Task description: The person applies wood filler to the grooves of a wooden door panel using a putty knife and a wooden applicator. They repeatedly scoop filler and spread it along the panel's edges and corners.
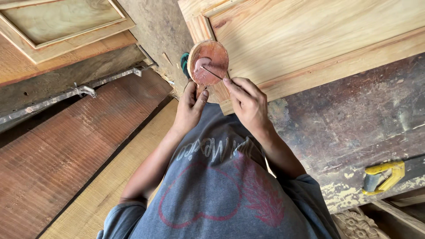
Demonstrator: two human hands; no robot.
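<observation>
My left hand (pixel 190 106) grips the handle of a small round wooden board (pixel 208 62) smeared with reddish-pink putty. My right hand (pixel 248 102) pinches a thin metal blade (pixel 211 72), its tip resting in the putty on the board. Both hands are held just in front of the lower corner of a pale wooden door panel (pixel 310 40) that lies on a worn dark workbench (pixel 354 128).
A yellow saw handle (pixel 383 176) lies on the bench at the right. Brown planks (pixel 66 150) and a metal rail (pixel 71 95) run along the left. Another framed wooden panel (pixel 57 26) sits at the top left. Carved wood (pixel 354 223) shows bottom right.
</observation>
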